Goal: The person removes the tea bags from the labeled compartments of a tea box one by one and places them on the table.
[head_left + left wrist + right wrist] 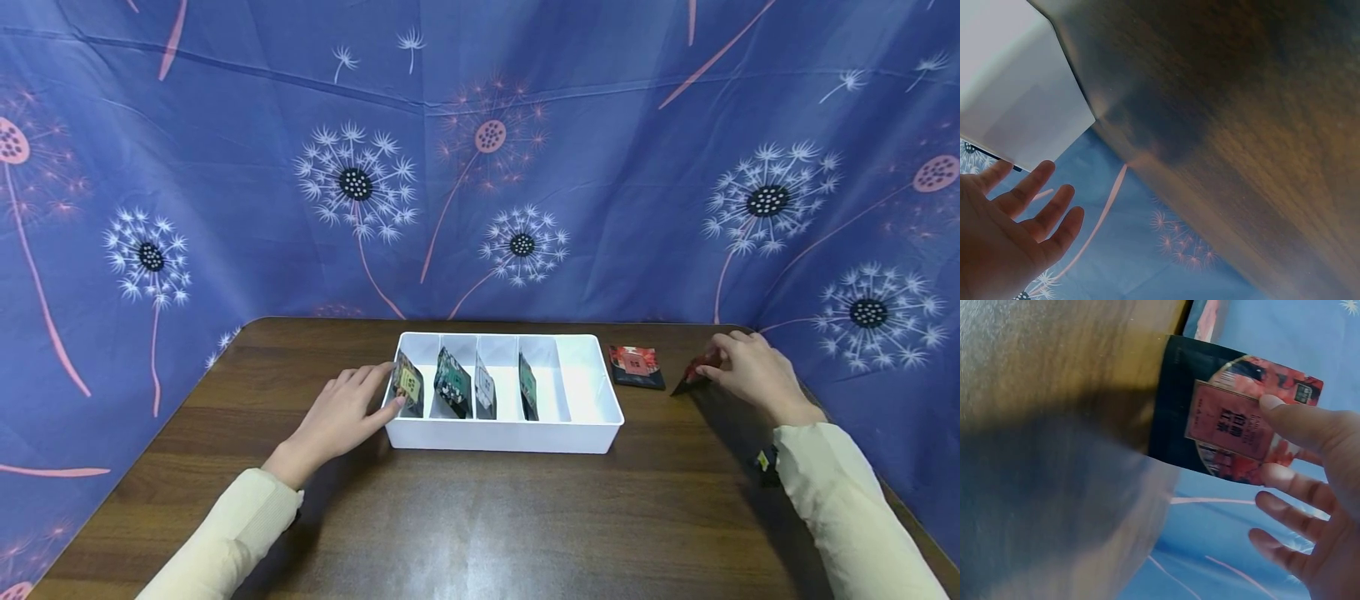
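My right hand [757, 375] pinches a red and black tea sachet [1229, 419] between thumb and fingers, over the right part of the table. In the right wrist view its pink label faces the camera, and the other fingers are spread below. My left hand [341, 412] rests against the left end of a white divided box [498, 435], its thumb over the front corner and its fingers at the rim. Tea sachets lean in the compartments: a yellow-labelled one [408, 383] by my thumb, a dark green one [453, 383], a grey-white one [485, 390] and a green one [528, 387].
Another red and black sachet [636, 367] lies flat on the table, just right of the box. The brown wooden table [480, 517] runs back to a blue dandelion-patterned cloth [600, 167], which also hangs along both sides.
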Available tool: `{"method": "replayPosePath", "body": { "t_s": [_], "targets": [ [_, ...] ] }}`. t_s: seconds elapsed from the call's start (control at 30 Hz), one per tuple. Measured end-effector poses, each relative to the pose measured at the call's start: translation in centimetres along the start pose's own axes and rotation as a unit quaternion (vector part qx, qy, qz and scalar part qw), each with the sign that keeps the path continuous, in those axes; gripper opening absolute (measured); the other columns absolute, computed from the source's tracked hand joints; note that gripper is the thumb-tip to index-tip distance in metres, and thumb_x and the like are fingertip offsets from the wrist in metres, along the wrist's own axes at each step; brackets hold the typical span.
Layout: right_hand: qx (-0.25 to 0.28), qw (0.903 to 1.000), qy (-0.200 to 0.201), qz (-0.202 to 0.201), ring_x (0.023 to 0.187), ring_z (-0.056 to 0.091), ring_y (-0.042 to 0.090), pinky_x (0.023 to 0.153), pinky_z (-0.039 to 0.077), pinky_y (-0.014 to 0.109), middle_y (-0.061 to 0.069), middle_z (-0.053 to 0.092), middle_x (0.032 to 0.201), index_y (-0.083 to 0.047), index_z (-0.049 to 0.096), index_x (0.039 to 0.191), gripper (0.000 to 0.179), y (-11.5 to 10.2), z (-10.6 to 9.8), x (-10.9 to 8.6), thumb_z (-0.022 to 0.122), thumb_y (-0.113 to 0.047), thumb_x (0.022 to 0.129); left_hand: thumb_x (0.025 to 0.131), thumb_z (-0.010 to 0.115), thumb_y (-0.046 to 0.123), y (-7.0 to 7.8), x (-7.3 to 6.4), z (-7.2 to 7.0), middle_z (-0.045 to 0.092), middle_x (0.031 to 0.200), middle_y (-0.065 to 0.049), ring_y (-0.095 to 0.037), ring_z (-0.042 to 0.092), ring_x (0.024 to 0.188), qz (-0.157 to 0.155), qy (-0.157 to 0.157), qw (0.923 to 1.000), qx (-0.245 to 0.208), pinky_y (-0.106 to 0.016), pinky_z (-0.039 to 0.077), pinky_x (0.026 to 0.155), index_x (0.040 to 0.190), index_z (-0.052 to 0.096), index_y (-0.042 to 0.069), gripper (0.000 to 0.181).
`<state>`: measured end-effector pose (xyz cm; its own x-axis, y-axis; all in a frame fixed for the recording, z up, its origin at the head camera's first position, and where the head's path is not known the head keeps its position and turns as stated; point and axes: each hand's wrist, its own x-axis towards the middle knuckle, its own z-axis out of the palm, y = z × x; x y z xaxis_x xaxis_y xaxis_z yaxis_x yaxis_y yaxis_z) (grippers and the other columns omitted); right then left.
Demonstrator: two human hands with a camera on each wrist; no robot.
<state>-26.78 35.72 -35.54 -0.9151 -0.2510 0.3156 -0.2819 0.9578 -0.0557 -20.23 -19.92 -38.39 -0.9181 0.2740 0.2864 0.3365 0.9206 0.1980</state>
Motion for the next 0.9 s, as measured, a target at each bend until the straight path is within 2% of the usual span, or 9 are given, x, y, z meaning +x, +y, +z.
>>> {"method": "replayPosePath", "body": {
  "t_s": [0.23,0.5,0.67,0.9],
  "targets": [
    [0.023,0.9994,-0.004,0.026,0.089,0.048,0.039,0.066,0.038,0.054,0.019,0.056,0.098,-0.008,0.061,0.102,0.032,0.3,0.8,0.2,0.07,-0.028,0.078,0.088,0.043,0.058,-0.1,0.1,0.1,0.054,0.127,-0.008,-0.032,0.049,0.114,0.003,0.001,1.0,0.002,-0.051,0.039,0.088,0.135,0.041,0.019,0.061],
    [0.055,0.9972,0.002,0.051,0.092,0.044,0.042,0.067,0.036,0.055,0.022,0.05,0.102,-0.006,0.057,0.11,0.038,0.7,1.6,0.4,0.069,-0.025,0.08,0.088,0.044,0.057,-0.2,0.1,0.2,0.053,0.128,-0.007,-0.032,0.049,0.115,0.002,-0.004,1.0,-0.001,-0.051,0.038,0.089,0.136,0.04,0.021,0.06],
    [0.081,0.9945,0.005,0.067,0.098,0.038,0.043,0.063,0.036,0.054,0.025,0.043,0.11,-0.008,0.054,0.118,0.045,1.0,2.2,0.5,0.07,-0.024,0.08,0.088,0.045,0.055,-0.2,0.1,0.1,0.053,0.129,-0.007,-0.031,0.048,0.116,0.0,-0.008,1.0,-0.004,-0.051,0.038,0.089,0.136,0.04,0.021,0.059],
    [0.108,0.9909,0.022,0.077,0.105,0.032,0.051,0.063,0.035,0.06,0.029,0.033,0.125,-0.008,0.052,0.12,0.046,1.2,3.0,0.7,0.07,-0.021,0.08,0.088,0.047,0.054,-0.1,0.0,0.1,0.053,0.129,-0.008,-0.032,0.048,0.116,0.0,-0.005,1.0,-0.004,-0.052,0.038,0.089,0.137,0.04,0.02,0.06]
  ]
}}
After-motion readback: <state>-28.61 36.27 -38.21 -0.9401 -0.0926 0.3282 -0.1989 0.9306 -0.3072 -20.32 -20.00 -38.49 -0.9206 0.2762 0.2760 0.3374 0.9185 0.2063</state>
